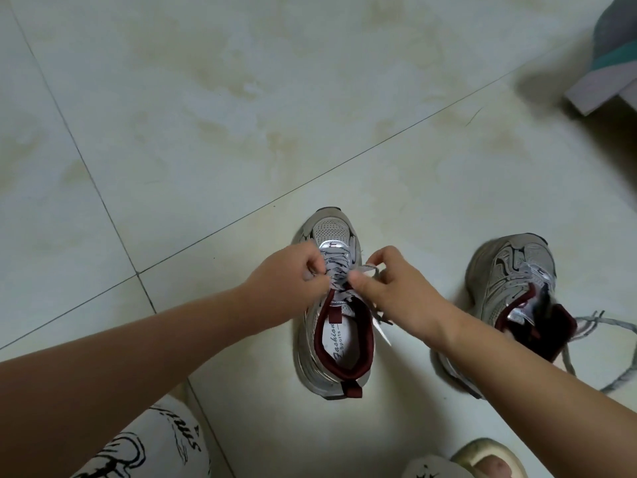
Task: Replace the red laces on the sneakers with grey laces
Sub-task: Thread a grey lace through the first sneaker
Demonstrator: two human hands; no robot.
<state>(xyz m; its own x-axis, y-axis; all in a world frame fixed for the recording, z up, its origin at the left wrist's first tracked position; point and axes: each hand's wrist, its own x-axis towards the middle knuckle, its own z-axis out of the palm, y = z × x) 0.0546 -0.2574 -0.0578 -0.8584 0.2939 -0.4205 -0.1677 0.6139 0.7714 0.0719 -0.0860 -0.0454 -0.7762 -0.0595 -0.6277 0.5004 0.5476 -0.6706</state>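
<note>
We had the near sneaker on the floor laced grey w/ both hands, left hand & right hand, pinching the grey lace at its top eyelets; 2nd sneaker looked unfinished, its lace trailing loose.

bare forearms, white black-printed trousers

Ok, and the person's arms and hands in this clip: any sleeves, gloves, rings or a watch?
Both forearms are bare as far as the frame shows, no sleeves in view. The left hand and right hand wear no gloves; no rings, watch or bracelet show on the visible sides.
</note>
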